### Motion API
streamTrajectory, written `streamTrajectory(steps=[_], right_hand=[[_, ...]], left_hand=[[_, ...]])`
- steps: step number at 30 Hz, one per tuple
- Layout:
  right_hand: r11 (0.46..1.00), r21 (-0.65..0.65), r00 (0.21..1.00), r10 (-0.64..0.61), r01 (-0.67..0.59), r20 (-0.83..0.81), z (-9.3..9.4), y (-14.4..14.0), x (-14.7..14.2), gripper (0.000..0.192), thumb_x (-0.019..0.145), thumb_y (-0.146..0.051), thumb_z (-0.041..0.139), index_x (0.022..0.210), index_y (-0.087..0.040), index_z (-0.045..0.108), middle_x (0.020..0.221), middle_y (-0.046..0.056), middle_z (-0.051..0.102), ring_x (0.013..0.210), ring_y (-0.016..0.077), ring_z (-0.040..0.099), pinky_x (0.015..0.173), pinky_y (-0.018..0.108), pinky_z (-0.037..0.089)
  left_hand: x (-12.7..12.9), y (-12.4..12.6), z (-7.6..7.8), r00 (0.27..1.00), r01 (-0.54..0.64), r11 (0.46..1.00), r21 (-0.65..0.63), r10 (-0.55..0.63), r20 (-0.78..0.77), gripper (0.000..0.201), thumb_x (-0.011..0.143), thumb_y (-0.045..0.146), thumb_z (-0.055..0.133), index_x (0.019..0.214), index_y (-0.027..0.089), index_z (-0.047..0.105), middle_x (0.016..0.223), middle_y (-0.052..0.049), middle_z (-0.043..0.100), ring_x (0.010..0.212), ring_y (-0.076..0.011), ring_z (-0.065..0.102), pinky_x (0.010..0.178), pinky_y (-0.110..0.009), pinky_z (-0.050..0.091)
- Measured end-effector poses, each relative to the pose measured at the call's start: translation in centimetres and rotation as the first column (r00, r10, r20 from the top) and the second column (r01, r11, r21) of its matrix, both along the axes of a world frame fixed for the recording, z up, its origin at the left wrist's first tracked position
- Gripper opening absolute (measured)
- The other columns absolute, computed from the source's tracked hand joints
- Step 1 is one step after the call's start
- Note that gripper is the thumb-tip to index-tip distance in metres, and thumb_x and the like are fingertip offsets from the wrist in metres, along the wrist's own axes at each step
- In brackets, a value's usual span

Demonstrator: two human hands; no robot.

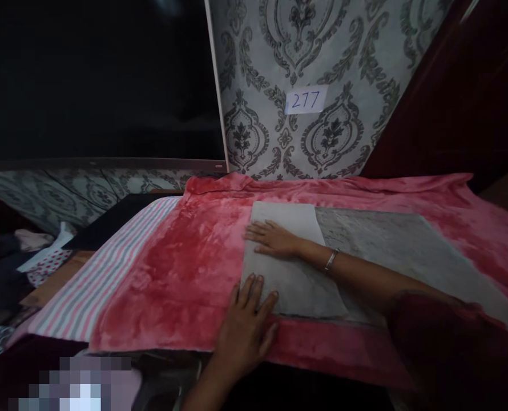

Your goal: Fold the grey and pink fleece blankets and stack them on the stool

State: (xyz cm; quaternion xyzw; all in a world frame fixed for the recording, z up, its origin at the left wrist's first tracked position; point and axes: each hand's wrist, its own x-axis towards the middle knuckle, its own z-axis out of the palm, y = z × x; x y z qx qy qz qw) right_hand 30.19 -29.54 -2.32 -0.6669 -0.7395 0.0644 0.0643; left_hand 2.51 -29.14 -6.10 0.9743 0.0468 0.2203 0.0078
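Left hand (245, 328) and right hand (275, 238) press flat, open, on grey cloth (297, 279), partly arm-hidden.

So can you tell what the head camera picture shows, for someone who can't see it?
Two bare hands press flat on a folded grey cloth lying on a fluffy pink-red blanket: the left hand on the near edge, the right hand, with a silver bracelet, further back. Behind is grey patterned wallpaper bearing a paper label reading 277.
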Motion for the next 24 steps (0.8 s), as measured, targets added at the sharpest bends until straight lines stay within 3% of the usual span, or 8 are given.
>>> streamTrajectory(steps=[5,10,15,19,24], right_hand=[[0.956,-0.021,0.956,-0.292,0.292,0.03,-0.1,3.4,7.4,0.062,0.105,-0.052,0.03,0.162,-0.029,0.024,0.168,0.006,0.017,0.155,0.0289,0.016,0.123,0.053,0.017],[0.902,-0.014,0.901,-0.431,0.432,0.044,0.0,4.6,10.1,0.061,0.106,-0.05,0.027,0.162,-0.026,0.026,0.167,0.006,0.022,0.154,0.0283,0.019,0.123,0.051,0.021],[0.852,0.044,0.849,-0.523,0.521,0.077,2.1,4.6,9.5,0.057,0.106,-0.049,0.028,0.158,-0.027,0.035,0.166,0.002,0.026,0.153,0.0255,0.022,0.124,0.046,0.019],[0.781,0.112,0.78,-0.622,0.614,0.066,3.4,3.0,7.2,0.067,0.103,-0.06,0.029,0.159,-0.024,0.034,0.167,0.01,0.02,0.153,0.0354,0.019,0.121,0.059,0.019],[0.85,0.142,0.855,-0.517,0.507,0.045,2.1,-2.5,2.6,0.076,0.096,-0.075,0.032,0.161,-0.035,0.025,0.168,0.004,0.013,0.154,0.0355,0.013,0.122,0.058,0.017]], left_hand=[[-0.1,0.5,-0.3,0.999,-0.001,0.998,0.068,-0.003,0.053,0.059,0.089,0.029,0.061,0.147,0.03,0.052,0.159,-0.009,0.043,0.148,-0.0314,0.036,0.114,-0.051,0.037],[0.3,2.3,-2.1,0.99,0.045,0.98,0.193,-0.07,0.124,0.064,0.083,0.031,0.063,0.146,0.03,0.053,0.155,-0.01,0.049,0.143,-0.0319,0.042,0.112,-0.047,0.037],[1.5,3.6,-4.1,0.973,0.048,0.981,0.187,-0.088,0.214,0.055,0.087,0.03,0.061,0.141,0.033,0.057,0.148,-0.009,0.057,0.14,-0.0306,0.048,0.11,-0.047,0.039],[2.2,4.1,-4.7,0.967,0.051,0.99,0.131,-0.082,0.241,0.051,0.089,0.028,0.057,0.14,0.036,0.058,0.147,-0.008,0.058,0.137,-0.0315,0.05,0.105,-0.048,0.042],[2.2,5.6,-4.7,0.965,0.116,0.971,0.208,-0.16,0.209,0.06,0.087,0.034,0.06,0.146,0.038,0.051,0.146,-0.006,0.059,0.132,-0.0312,0.054,0.097,-0.045,0.047]])
